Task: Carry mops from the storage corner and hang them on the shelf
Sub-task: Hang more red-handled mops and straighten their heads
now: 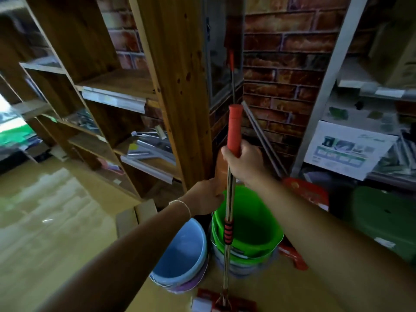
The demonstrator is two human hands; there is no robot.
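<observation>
- A mop with a red rubber grip and a chrome steel shaft (230, 194) is held upright in the storage corner, its red flat head (221, 304) low over the yellow floor at the bottom edge of the view.
- The right hand (244, 162) is wrapped round the lower end of the red grip; most of the grip stands above the fingers and the shaft runs down below them.
- The left hand (206, 195) is reached in just left of the shaft, lower down; whether its fingers are closed on the shaft or on something behind it cannot be told, as they are hidden.
- Directly behind and below the fingers, a bright green round plastic bucket (247, 224) and a pale blue plastic bucket (180, 248) stand stacked on others; the mop head could be caught on a rim as it is swung out, and a stack tipped.
- Just left of the fingers stands a tall pine shelf upright (177, 86); it could be struck by the long handle on turning.
- A second leaning chrome pole (261, 134), close to the right of the fingers, could be knocked over.
</observation>
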